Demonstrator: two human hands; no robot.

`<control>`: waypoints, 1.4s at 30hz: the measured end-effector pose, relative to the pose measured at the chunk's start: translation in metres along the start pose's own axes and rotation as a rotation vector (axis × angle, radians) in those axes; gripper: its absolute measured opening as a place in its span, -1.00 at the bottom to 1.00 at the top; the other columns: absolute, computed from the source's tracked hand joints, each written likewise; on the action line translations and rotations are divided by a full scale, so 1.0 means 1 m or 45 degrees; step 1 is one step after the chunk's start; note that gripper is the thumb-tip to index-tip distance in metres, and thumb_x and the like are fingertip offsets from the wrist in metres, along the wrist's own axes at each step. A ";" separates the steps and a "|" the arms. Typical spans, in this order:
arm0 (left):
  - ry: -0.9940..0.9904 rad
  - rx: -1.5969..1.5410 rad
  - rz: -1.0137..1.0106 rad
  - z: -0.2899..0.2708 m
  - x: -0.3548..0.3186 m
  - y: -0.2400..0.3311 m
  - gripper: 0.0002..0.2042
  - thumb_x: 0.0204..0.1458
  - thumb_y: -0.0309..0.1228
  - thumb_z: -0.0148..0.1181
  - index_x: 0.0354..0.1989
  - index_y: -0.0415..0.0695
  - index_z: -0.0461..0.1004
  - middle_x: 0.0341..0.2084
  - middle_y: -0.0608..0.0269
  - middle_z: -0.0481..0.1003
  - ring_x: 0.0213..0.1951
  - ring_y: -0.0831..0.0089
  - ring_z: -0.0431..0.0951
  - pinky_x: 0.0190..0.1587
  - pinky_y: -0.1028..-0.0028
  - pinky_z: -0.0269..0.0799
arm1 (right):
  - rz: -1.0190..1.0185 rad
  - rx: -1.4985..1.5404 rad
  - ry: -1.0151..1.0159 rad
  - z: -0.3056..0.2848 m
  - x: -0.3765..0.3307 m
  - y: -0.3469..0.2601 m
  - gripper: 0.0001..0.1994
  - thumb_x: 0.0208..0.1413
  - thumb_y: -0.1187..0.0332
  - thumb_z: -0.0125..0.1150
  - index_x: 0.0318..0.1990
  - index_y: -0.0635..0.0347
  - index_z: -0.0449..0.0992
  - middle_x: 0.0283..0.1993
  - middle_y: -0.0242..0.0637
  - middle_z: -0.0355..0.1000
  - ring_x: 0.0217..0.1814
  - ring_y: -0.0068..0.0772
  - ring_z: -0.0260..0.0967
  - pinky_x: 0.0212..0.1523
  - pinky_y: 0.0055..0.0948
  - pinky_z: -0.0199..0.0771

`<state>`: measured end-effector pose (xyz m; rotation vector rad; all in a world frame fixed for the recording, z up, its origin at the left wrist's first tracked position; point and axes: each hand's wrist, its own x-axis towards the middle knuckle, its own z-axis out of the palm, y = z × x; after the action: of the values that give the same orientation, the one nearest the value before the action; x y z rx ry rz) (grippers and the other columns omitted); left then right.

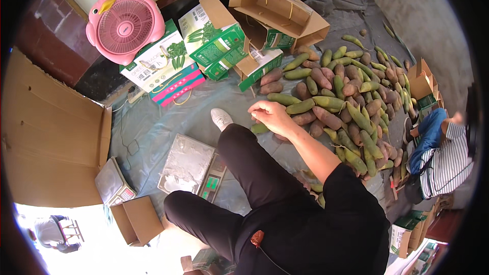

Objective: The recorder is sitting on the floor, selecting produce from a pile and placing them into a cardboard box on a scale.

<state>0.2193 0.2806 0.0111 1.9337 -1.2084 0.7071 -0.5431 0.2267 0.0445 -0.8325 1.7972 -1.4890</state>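
Note:
My right hand (pixel 272 114) reaches out from a black sleeve to the near edge of a large pile of oblong green and reddish-brown produce (pixel 351 107) spread on a grey ground sheet (pixel 168 117). Its fingers are curled downward just above a green piece (pixel 260 128). Whether they grip anything I cannot tell. My left hand is not in view. My legs in black trousers (pixel 244 173) stretch toward the pile, with a white shoe (pixel 221 118) beside the hand.
A flat scale (pixel 186 165) and a smaller one (pixel 114 183) lie left of my legs. Green-and-white cartons (pixel 211 38), open cardboard boxes (pixel 277 12) and a pink fan (pixel 125 23) stand behind. Another person in a striped shirt (pixel 448 160) sits at right.

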 end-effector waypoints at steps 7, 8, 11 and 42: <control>-0.046 -0.038 -0.004 -0.003 0.006 0.002 -0.81 0.03 -0.45 0.16 -0.28 -0.36 0.45 -0.41 0.00 0.48 -0.38 0.21 0.48 -0.31 0.35 0.43 | 0.031 0.025 -0.027 -0.007 0.001 0.021 -0.85 0.10 0.45 0.12 -0.20 0.30 0.50 -0.40 -0.34 0.48 -0.33 -0.60 0.40 -0.32 -0.57 0.40; -0.054 -0.044 -0.004 -0.003 0.007 0.003 -0.81 0.03 -0.45 0.16 -0.28 -0.36 0.45 -0.41 0.01 0.48 -0.38 0.21 0.48 -0.31 0.35 0.42 | 0.022 0.027 -0.031 -0.009 0.000 0.024 -0.85 0.10 0.46 0.12 -0.20 0.31 0.50 -0.39 -0.33 0.48 -0.32 -0.60 0.40 -0.32 -0.57 0.40; -0.074 -0.065 -0.006 0.000 0.011 0.005 -0.81 0.03 -0.45 0.16 -0.29 -0.35 0.45 -0.41 0.01 0.48 -0.38 0.22 0.48 -0.31 0.35 0.42 | 0.027 0.039 -0.019 -0.013 -0.004 0.034 -0.85 0.10 0.46 0.12 -0.20 0.31 0.50 -0.37 -0.33 0.48 -0.31 -0.60 0.40 -0.32 -0.57 0.39; -0.303 -0.303 -0.024 0.056 0.038 0.066 -0.83 0.05 -0.45 0.14 -0.30 -0.34 0.47 -0.42 0.06 0.48 -0.40 0.29 0.46 -0.34 0.38 0.41 | 0.158 -0.170 0.121 -0.063 0.033 0.089 -0.85 0.04 0.43 0.15 -0.26 0.28 0.53 -0.43 -0.27 0.50 -0.40 -0.48 0.42 -0.33 -0.48 0.40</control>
<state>0.1785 0.1970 0.0276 1.8623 -1.3489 0.3112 -0.6197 0.2495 -0.0368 -0.7101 1.9990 -1.3614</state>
